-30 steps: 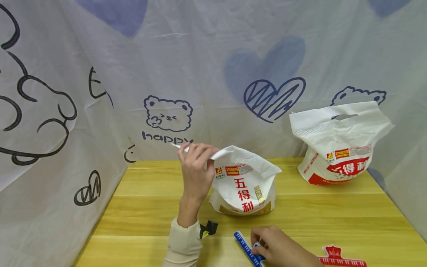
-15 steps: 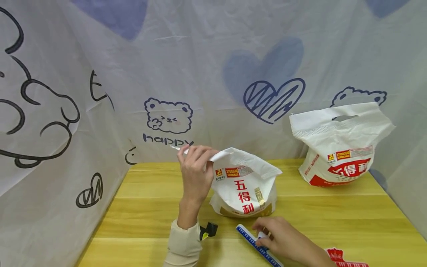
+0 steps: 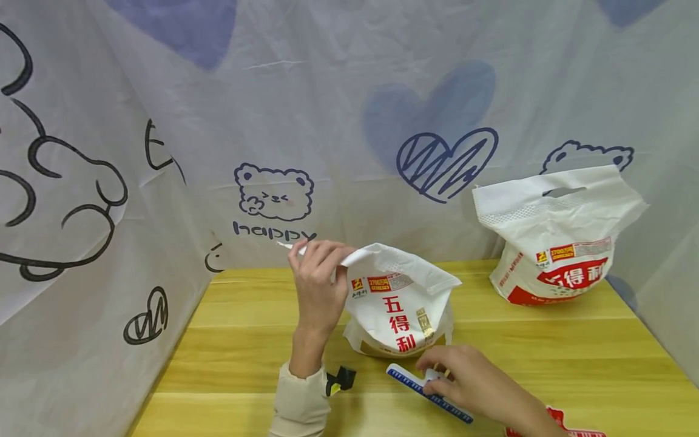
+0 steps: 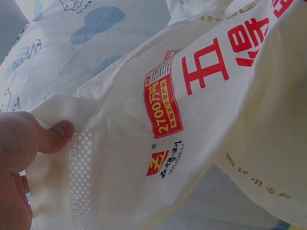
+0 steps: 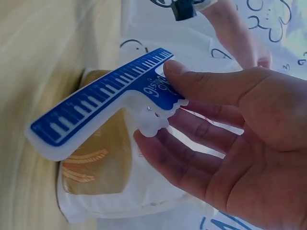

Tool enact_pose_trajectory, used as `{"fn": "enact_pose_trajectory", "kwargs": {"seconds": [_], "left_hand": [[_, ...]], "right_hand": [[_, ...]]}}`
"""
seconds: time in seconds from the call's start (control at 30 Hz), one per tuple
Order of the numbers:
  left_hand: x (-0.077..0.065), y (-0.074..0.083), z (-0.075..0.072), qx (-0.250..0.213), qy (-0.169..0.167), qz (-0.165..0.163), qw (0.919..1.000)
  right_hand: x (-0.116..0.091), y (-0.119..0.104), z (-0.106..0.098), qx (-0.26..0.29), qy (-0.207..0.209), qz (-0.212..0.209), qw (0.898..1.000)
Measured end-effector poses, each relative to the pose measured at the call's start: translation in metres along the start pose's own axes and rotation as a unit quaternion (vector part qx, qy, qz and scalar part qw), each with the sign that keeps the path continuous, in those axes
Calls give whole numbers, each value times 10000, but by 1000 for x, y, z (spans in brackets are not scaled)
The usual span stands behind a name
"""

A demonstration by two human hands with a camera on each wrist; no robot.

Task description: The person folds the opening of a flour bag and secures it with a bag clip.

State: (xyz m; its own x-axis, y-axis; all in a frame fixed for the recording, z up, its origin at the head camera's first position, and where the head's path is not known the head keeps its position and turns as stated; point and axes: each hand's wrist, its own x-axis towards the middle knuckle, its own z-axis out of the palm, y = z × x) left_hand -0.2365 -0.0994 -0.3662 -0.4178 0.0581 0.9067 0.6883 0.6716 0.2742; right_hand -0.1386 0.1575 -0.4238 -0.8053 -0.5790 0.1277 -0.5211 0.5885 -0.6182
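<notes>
fingers (image 3: 322,252) of the left hand (image 3: 318,290) pinch a white bag (image 3: 374,312); the right hand (image 3: 468,373) pinches a blue clip (image 5: 103,93).

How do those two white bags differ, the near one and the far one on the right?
The left hand pinches the near bag by its top; neither hand touches the far bag.
The near bag's large characters are red on white; the far bag's are white on red.
The near bag has a gold-brown patch near its base; the far bag's is red.
Both are white, have a small red label with yellow print, and sit on the table.
</notes>
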Motion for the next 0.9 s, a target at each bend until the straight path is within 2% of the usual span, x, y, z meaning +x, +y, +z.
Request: {"fn": "enact_pose_trajectory", "kwargs": {"seconds": [0.2, 0.43, 0.53, 0.73, 0.9], "left_hand": [[-1, 0, -1, -12, 8, -20, 10000], [0, 0, -1, -9, 5, -39, 10000], [-1, 0, -1, -12, -5, -37, 10000], [-2, 0, 0, 9, -2, -15, 10000], [-1, 0, -1, 14, 15, -9, 10000]], "right_hand": [[1, -2, -10, 116, 207, -83, 9997], [4, -7, -27, 410, 286, 280, 9984], [6, -8, -34, 488, 365, 309, 9977], [6, -7, -46, 444, 830, 25, 9956], [7, -9, -56, 317, 1124, 31, 9932]]}}
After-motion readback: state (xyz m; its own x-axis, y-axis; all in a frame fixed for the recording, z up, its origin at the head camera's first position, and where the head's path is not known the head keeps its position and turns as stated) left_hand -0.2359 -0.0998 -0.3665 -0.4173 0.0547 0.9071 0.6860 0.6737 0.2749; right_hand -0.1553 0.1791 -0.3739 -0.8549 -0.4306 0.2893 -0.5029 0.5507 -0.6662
